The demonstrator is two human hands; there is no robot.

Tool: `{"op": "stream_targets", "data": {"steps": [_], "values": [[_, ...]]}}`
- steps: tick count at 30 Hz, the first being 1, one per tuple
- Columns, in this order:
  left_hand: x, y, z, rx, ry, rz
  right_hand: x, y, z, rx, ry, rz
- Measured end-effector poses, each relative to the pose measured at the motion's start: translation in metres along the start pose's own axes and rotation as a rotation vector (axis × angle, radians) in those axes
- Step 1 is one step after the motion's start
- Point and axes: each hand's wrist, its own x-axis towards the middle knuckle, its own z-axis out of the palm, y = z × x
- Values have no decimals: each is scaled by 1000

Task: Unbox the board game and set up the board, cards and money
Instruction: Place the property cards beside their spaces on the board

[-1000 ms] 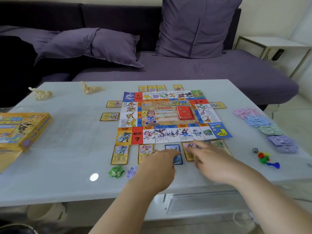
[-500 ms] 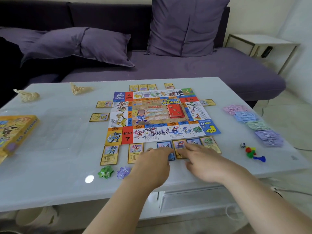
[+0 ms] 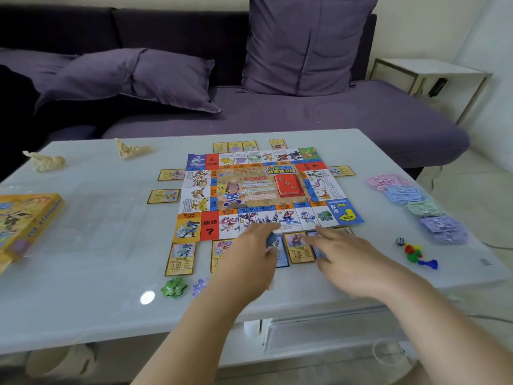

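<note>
The colourful game board (image 3: 263, 190) lies flat in the middle of the white table (image 3: 83, 245), with a red card deck (image 3: 287, 186) on its centre. Yellow property cards (image 3: 181, 258) line all four sides of the board. My left hand (image 3: 247, 262) rests with fingers stretched over a blue-framed card (image 3: 281, 255) at the board's near edge. My right hand (image 3: 352, 262) lies flat beside it, fingertips touching a card near the yellow card (image 3: 298, 247). Stacks of paper money (image 3: 416, 201) sit in a row at the right.
The yellow game box (image 3: 25, 220) sits at the left table edge. A die (image 3: 400, 241) and coloured pawns (image 3: 415, 255) lie right of my hands. Green (image 3: 174, 287) and purple (image 3: 200, 286) star pieces lie near the front. Crumpled paper (image 3: 45, 161) lies far left.
Both hands have slid a little forward toward the board's near edge, with the cards under them moved closer to the board.
</note>
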Motion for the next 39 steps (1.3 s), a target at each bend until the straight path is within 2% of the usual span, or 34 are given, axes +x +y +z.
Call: {"op": "stream_targets", "data": {"steps": [3, 6, 8, 11, 14, 17, 19, 21, 22, 24, 31, 35, 39], "values": [[5, 0, -12, -342, 96, -156, 1, 9, 0, 37, -60, 65], [8, 2, -21, -1150, 121, -483, 6, 13, 6, 79, -97, 89], [8, 1, -25, -1556, 79, -618, 9, 12, 8, 90, -124, 102], [5, 3, -24, -1723, -32, -653, 9, 12, 9, 80, -123, 108], [2, 9, -23, -1705, -107, -597, 6, 11, 7, 63, -60, 105], [0, 13, -21, -1626, -154, -488, 3, 6, 2, 112, 131, 80], [-1, 14, -19, -1572, -199, -424, 3, 1, -2, 363, 271, 61], [-1, 13, -16, -1488, -240, -381, 1, -4, -5, 727, 360, 28], [-1, 11, -15, -1434, -259, -362, -1, -8, -8, 878, 367, 4], [1, 8, -12, -1331, -283, -332, -3, -12, -9, 1033, 324, -31], [-3, 7, -8, -1028, -364, -322, 9, -12, 5, 1008, 255, -7], [-1, 4, -7, -855, -315, -372, 12, -10, 8, 996, 185, 14], [-4, 5, -21, -806, -199, -413, 16, -13, 4, 1061, 213, 25]]}}
